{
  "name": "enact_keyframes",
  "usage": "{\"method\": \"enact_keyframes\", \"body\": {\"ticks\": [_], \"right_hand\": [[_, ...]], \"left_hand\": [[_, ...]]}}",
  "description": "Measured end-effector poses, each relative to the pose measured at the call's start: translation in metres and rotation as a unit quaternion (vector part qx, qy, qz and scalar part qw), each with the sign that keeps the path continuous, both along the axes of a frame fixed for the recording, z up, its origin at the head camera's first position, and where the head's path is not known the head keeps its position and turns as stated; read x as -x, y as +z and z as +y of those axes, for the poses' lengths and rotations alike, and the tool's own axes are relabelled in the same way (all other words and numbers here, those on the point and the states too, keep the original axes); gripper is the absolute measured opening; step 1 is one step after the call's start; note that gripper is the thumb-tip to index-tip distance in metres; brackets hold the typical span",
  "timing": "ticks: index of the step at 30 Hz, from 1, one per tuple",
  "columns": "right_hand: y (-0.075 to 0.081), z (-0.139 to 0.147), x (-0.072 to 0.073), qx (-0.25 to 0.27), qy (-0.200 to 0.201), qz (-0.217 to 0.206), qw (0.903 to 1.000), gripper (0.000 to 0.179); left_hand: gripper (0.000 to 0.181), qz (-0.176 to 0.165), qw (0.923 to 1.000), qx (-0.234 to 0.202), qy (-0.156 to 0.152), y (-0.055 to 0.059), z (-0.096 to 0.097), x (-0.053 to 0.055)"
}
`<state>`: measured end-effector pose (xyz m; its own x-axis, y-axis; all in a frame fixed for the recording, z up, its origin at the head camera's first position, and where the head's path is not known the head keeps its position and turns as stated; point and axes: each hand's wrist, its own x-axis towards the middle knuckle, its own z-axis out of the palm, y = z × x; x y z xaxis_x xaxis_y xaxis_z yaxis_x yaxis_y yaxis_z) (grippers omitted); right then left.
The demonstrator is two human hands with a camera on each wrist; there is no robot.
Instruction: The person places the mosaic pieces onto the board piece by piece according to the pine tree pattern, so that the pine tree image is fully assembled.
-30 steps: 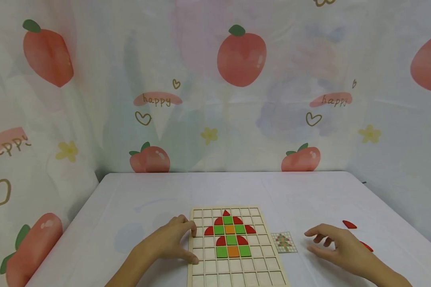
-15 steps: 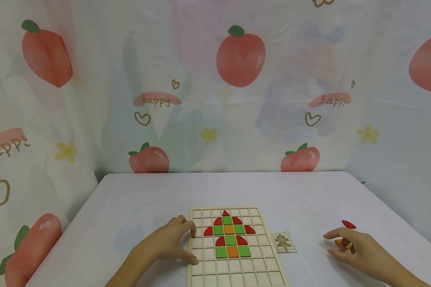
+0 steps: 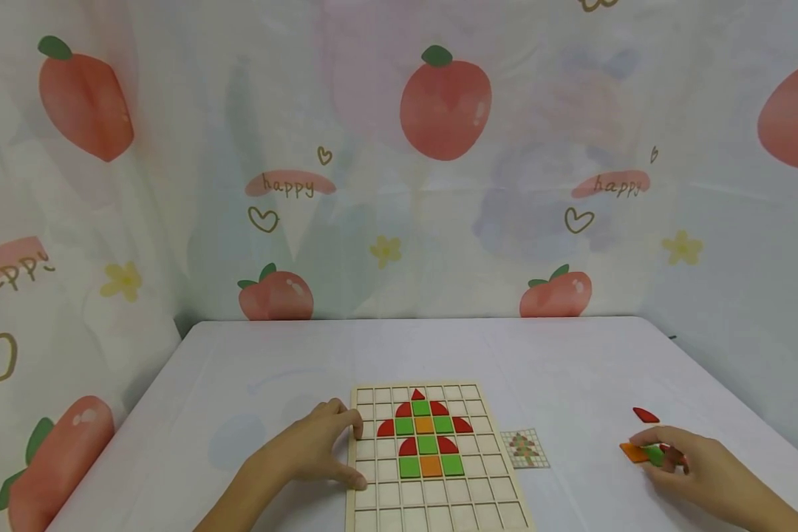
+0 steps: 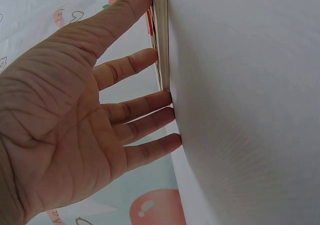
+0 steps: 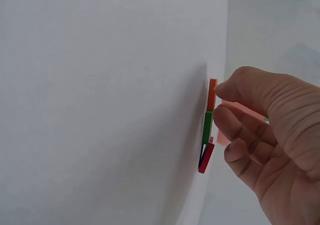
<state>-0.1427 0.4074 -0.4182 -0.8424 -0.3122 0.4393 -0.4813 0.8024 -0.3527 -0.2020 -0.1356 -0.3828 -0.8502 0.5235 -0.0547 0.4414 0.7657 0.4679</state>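
Observation:
A wooden grid board (image 3: 486,491) lies on the table, holding green, orange and red tiles in a tree-like pattern. My left hand (image 3: 315,442) rests at its left side, thumb and fingertips touching the frame; the left wrist view shows those fingers (image 4: 142,105) mostly straight along the board's edge. At the right, my right hand (image 3: 701,467) is low over loose tiles. Under its fingertips are an orange tile (image 3: 634,452) and a green tile (image 3: 655,454). The right wrist view shows a red tile (image 5: 206,159) beside them, all lying at the table surface; no grip on a tile shows.
A small card (image 3: 525,448) printed with a tree on a grid lies by the board's right edge. Another red tile (image 3: 646,415) lies beyond my right hand. A patterned curtain (image 3: 399,222) stands behind the white table (image 3: 292,355).
My right hand has moved right, away from the card, to the loose tiles. The orange and green tiles under it have come into sight. My left hand has stayed at the board.

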Motion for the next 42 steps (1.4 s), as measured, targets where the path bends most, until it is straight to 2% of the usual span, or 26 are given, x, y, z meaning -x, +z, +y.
{"method": "enact_keyframes", "body": {"ticks": [14,24,36,40,42], "right_hand": [[0.004,0.019,0.0,-0.035,-0.045,-0.051,0.9971,0.043],[0.002,0.017,0.005,-0.026,-0.012,-0.043,0.9987,0.039],[-0.004,0.008,0.007,0.011,0.028,0.003,0.9995,0.039],[-0.003,0.007,0.007,0.005,0.038,0.022,0.999,0.041],[-0.002,0.007,0.004,-0.004,0.031,0.011,0.9994,0.04]], "left_hand": [[0.054,0.004,0.9999,-0.012,-0.005,0.001,-0.003,-0.002],[0.054,0.003,1.0,-0.008,-0.004,0.0,-0.003,-0.001],[0.054,0.001,1.0,-0.004,-0.005,-0.002,-0.003,0.001],[0.054,0.001,1.0,-0.004,-0.005,-0.001,-0.002,0.0],[0.054,0.003,1.0,-0.005,-0.006,0.0,-0.002,0.0]]}}
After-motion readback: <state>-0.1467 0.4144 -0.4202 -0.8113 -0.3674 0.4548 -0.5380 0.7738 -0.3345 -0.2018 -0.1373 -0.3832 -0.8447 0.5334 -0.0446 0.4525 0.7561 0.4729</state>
